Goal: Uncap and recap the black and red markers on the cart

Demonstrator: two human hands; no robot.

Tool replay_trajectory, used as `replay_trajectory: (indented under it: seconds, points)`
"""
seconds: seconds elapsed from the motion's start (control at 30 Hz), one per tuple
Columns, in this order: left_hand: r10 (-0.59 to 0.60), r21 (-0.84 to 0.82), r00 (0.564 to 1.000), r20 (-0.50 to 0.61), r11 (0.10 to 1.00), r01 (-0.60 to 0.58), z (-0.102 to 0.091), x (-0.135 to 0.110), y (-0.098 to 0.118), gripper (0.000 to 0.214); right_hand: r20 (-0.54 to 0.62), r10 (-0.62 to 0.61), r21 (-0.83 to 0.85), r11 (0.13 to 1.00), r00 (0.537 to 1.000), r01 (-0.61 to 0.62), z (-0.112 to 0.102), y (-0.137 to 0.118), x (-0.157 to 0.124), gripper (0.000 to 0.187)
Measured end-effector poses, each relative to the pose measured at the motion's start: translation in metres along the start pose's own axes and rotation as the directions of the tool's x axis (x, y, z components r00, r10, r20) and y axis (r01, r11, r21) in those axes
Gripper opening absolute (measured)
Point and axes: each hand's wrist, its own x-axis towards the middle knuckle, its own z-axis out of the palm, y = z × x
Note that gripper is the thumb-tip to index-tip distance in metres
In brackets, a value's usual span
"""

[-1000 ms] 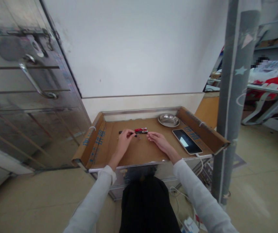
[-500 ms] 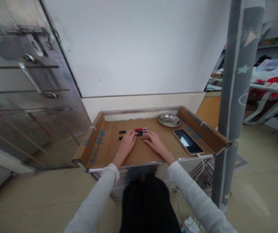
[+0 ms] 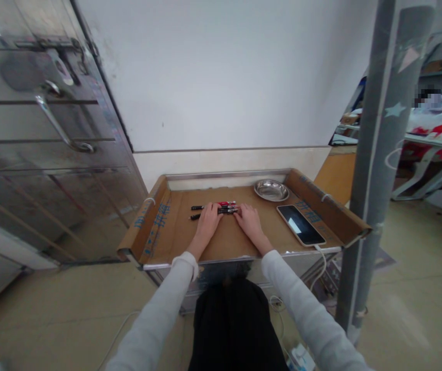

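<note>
Several pens lie side by side on the cardboard-lined table (image 3: 182, 242), one with a red barrel (image 3: 226, 203) at the back and black pens (image 3: 226, 211) in front. My left hand (image 3: 210, 219) is closed over the middle of the black pens, whose dark ends (image 3: 195, 217) stick out to its left. At the right end of the black pens, my right hand (image 3: 249, 219) pinches with its thumb and fingertips. The palms hide part of the pens, so exactly which ones each hand grips is hard to make out.
A round metal dish (image 3: 271, 190) stands at the back right. In front of it lies a phone (image 3: 300, 225) with a white cable (image 3: 323, 263) running off the table edge. Folded cardboard sides (image 3: 327, 206) flank the tabletop. A grey pole (image 3: 375, 170) rises at the right.
My right hand has moved away from me and onto the right end of the black pens. My left hand stays on the pens. The whole view has shifted slightly.
</note>
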Motion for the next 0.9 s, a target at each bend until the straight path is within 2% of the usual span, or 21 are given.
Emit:
replay_trajectory:
  seconds: [0.07,0.13,0.2,0.27,0.37,0.43,0.47,0.53,0.6,0.67,0.73,0.8,0.83,0.9]
  points:
    - [-0.076,0.069,0.996,-0.055,0.994,0.079,-0.009,-0.010,-0.005,0.021,-0.011,0.016,0.044,0.999,1.000,-0.015,-0.004,0.001,-0.005,0.017]
    - [-0.195,0.156,0.973,-0.123,0.964,0.213,-0.019,-0.023,-0.013,0.026,-0.023,0.027,0.117,0.993,0.999,-0.024,-0.007,0.003,-0.012,0.018]
    - [-0.285,0.215,0.952,-0.117,0.928,0.304,-0.026,-0.035,-0.025,0.028,-0.039,0.040,0.214,0.976,0.998,-0.031,-0.009,0.004,-0.017,0.019]
    - [-0.305,0.216,0.950,-0.065,0.925,0.312,-0.031,-0.044,-0.034,0.022,-0.056,0.047,0.342,0.939,0.997,-0.025,-0.007,0.000,-0.018,0.019]
    - [-0.231,0.101,0.973,-0.025,0.968,0.232,-0.035,-0.046,-0.037,0.015,-0.065,0.068,0.576,0.817,0.996,-0.019,-0.001,-0.015,-0.012,0.016]
    - [-0.138,-0.062,0.990,-0.023,0.989,0.136,-0.037,-0.041,-0.031,0.012,-0.014,0.134,0.746,0.661,0.991,-0.079,0.004,-0.028,-0.006,0.015]
    - [-0.091,-0.162,0.995,-0.030,0.983,0.085,-0.038,-0.037,-0.026,0.012,0.068,0.173,0.825,0.544,0.983,-0.153,0.005,-0.035,-0.003,0.015]
    - [-0.040,-0.358,0.996,-0.082,0.934,0.008,-0.037,-0.028,-0.015,0.016,0.306,0.206,0.907,0.234,0.930,-0.350,0.007,-0.045,0.001,0.016]
    - [-0.069,-0.500,0.984,-0.163,0.866,-0.022,-0.036,-0.018,-0.004,0.028,0.493,0.145,0.870,-0.081,0.858,-0.486,0.006,-0.050,0.004,0.014]
    - [-0.096,-0.564,0.971,-0.219,0.824,-0.046,-0.034,-0.010,0.004,0.035,0.573,0.059,0.793,-0.293,0.818,-0.534,0.004,-0.051,0.004,0.008]
    - [-0.056,-0.572,0.973,-0.224,0.816,-0.085,-0.034,-0.005,0.011,0.030,0.600,-0.004,0.735,-0.393,0.800,-0.553,0.001,-0.048,0.003,0.006]
    - [-0.007,-0.572,0.981,-0.196,0.813,-0.108,-0.035,-0.003,0.015,0.022,0.616,-0.051,0.694,-0.436,0.786,-0.573,-0.002,-0.044,0.002,0.009]
    - [-0.013,-0.584,0.982,-0.187,0.806,-0.100,-0.036,-0.002,0.015,0.021,0.621,-0.068,0.680,-0.448,0.781,-0.580,-0.004,-0.042,0.001,0.011]
    - [-0.103,-0.635,0.975,-0.195,0.771,-0.046,-0.038,-0.001,0.013,0.023,0.622,-0.079,0.674,-0.453,0.779,-0.584,-0.006,-0.036,-0.001,0.013]
